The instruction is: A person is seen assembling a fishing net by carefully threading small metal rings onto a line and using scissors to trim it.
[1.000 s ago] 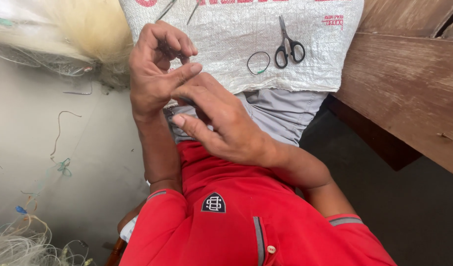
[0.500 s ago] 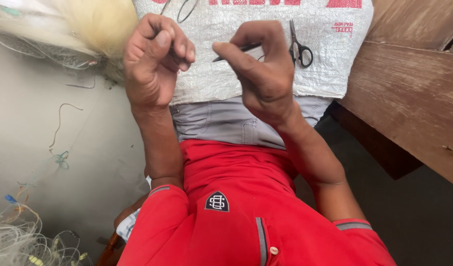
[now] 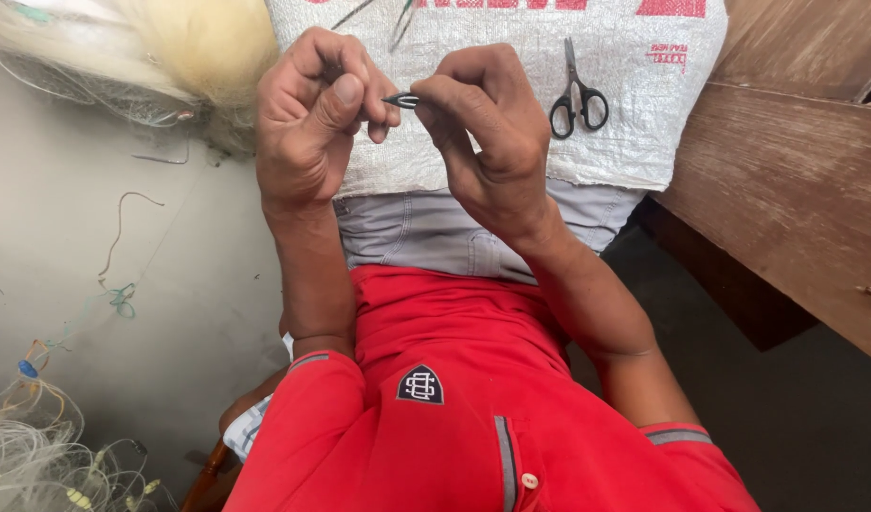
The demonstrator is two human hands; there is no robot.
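Right hand pinching dark needle, possibly touching left hand, scissors nearby

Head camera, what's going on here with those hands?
A seated person in a red shirt has both hands raised over a white woven sack laid across the lap. The right hand pinches a small dark pointed tool, probably a netting needle, and the left hand meets its tip, fingers curled. Black scissors lie unused on the sack. Pale fishing net is heaped to the left.
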